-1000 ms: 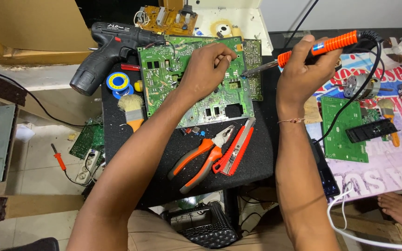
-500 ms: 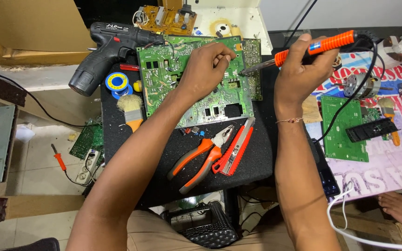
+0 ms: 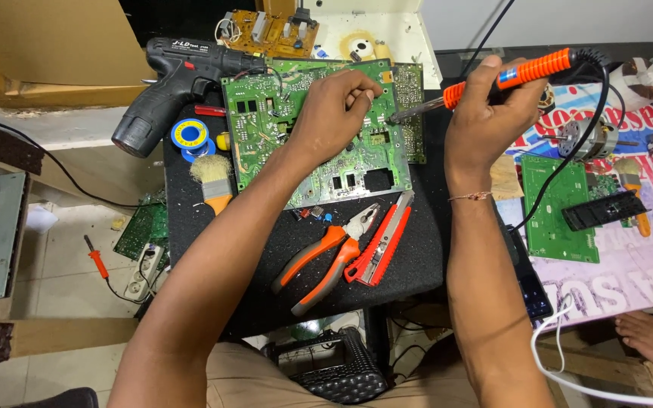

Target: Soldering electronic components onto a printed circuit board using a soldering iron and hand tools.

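A large green circuit board (image 3: pixel 281 128) lies on a black mat (image 3: pixel 266 264). My left hand (image 3: pixel 334 113) rests on the board with fingers curled near its right edge, pinching something thin that I cannot make out. My right hand (image 3: pixel 493 113) grips an orange-handled soldering iron (image 3: pixel 523 72); its metal tip points left and touches the board's right edge close to my left fingertips. The iron's black cord loops down over the right side of the bench.
Orange-handled pliers (image 3: pixel 326 253) and a red utility knife (image 3: pixel 383 242) lie on the mat in front of the board. A black cordless drill (image 3: pixel 168 83), a solder spool (image 3: pixel 189 136) and a brush (image 3: pixel 213 181) sit left. A smaller green board (image 3: pixel 557 211) lies right.
The soldering iron's tip has shifted slightly left and down onto the board's right edge. My left hand has stayed on the board.
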